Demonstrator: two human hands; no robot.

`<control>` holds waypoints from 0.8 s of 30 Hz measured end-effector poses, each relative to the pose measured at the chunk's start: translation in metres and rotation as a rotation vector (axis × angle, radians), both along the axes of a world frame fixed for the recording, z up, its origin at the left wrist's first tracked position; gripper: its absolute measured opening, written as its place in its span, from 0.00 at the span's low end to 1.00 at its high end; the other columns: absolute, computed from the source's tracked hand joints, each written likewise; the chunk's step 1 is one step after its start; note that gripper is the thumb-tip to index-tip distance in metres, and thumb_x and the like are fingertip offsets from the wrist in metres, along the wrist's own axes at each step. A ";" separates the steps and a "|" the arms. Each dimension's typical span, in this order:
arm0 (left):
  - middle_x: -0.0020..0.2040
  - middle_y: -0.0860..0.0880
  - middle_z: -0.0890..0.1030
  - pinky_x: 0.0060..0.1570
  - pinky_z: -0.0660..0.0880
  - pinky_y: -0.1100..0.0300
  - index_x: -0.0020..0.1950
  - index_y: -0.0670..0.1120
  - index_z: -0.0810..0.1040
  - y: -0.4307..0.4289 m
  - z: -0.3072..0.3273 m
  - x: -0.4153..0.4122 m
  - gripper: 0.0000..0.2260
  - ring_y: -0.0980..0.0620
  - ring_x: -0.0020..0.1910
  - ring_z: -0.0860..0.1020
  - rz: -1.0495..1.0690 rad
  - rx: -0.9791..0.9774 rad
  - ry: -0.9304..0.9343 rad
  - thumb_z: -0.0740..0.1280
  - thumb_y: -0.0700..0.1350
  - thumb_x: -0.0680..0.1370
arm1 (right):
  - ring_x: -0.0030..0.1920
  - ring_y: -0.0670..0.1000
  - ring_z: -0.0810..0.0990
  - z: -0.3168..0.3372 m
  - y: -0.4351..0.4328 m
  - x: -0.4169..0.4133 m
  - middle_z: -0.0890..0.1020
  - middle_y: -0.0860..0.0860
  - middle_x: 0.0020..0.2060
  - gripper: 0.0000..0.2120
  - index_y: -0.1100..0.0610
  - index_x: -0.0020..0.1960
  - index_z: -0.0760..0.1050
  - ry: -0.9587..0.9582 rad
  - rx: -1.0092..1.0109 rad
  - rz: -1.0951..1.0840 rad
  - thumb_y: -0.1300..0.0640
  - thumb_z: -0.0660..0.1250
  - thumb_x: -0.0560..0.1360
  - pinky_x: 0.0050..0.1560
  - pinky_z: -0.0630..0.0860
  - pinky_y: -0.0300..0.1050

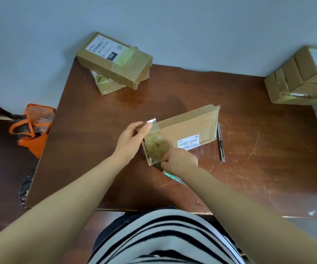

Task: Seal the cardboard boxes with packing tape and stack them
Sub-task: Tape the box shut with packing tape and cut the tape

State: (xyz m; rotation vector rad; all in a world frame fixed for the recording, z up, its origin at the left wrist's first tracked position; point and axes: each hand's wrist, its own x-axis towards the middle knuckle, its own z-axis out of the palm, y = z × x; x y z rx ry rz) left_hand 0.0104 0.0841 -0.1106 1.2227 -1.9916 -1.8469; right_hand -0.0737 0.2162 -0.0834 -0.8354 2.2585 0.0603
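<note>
The light is soft and even. The table (249, 115) shines a little. Edges bend and look blurry, with soft shadows.

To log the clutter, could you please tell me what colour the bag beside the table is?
The bag is orange; the head view shows it best.

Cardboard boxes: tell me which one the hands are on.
The lone flat box: the left hand and the right hand pinch tape stretched over its end. Other boxes sit stacked, untouched.
</note>
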 end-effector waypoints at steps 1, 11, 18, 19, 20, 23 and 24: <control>0.55 0.57 0.78 0.52 0.67 0.66 0.62 0.50 0.76 0.000 0.001 0.000 0.20 0.56 0.58 0.74 0.039 0.004 -0.005 0.64 0.60 0.76 | 0.43 0.53 0.74 0.002 0.000 0.001 0.74 0.49 0.37 0.08 0.54 0.38 0.71 -0.001 -0.007 0.002 0.54 0.61 0.75 0.34 0.64 0.39; 0.64 0.42 0.73 0.67 0.63 0.53 0.64 0.40 0.75 -0.002 0.003 0.000 0.14 0.45 0.64 0.69 -0.151 -1.102 0.122 0.60 0.41 0.80 | 0.42 0.54 0.74 0.011 -0.003 0.001 0.74 0.50 0.40 0.07 0.55 0.40 0.69 0.000 -0.058 -0.049 0.53 0.60 0.75 0.39 0.67 0.43; 0.66 0.41 0.73 0.60 0.68 0.48 0.72 0.42 0.67 -0.016 -0.008 -0.021 0.20 0.40 0.64 0.71 -0.409 -0.782 -0.376 0.55 0.49 0.83 | 0.42 0.54 0.72 0.014 -0.003 0.002 0.72 0.49 0.38 0.12 0.54 0.35 0.63 0.022 -0.047 -0.048 0.54 0.61 0.75 0.41 0.68 0.43; 0.62 0.40 0.76 0.56 0.70 0.49 0.69 0.42 0.70 -0.020 -0.010 -0.022 0.18 0.40 0.61 0.73 -0.396 -0.778 -0.382 0.55 0.50 0.83 | 0.42 0.54 0.72 0.013 -0.003 0.002 0.71 0.49 0.36 0.13 0.54 0.34 0.61 0.030 -0.042 -0.046 0.55 0.61 0.75 0.39 0.67 0.42; 0.57 0.40 0.78 0.51 0.70 0.49 0.64 0.41 0.74 -0.023 -0.012 -0.023 0.17 0.40 0.57 0.74 -0.383 -0.771 -0.382 0.56 0.50 0.83 | 0.41 0.54 0.72 0.011 -0.003 0.003 0.70 0.48 0.34 0.14 0.54 0.33 0.61 0.039 -0.044 -0.045 0.56 0.61 0.74 0.36 0.66 0.40; 0.46 0.42 0.80 0.43 0.70 0.52 0.52 0.40 0.78 -0.029 -0.023 -0.019 0.16 0.40 0.48 0.76 -0.335 -0.646 -0.375 0.58 0.51 0.82 | 0.37 0.54 0.72 0.004 -0.001 0.005 0.68 0.48 0.30 0.09 0.56 0.34 0.65 0.071 -0.056 -0.028 0.59 0.59 0.73 0.29 0.59 0.37; 0.45 0.42 0.80 0.42 0.70 0.52 0.51 0.39 0.79 -0.031 -0.027 -0.016 0.16 0.41 0.47 0.77 -0.313 -0.608 -0.361 0.59 0.50 0.82 | 0.37 0.54 0.72 0.003 0.000 0.006 0.68 0.48 0.29 0.08 0.56 0.35 0.67 0.076 -0.058 -0.028 0.60 0.58 0.73 0.28 0.59 0.37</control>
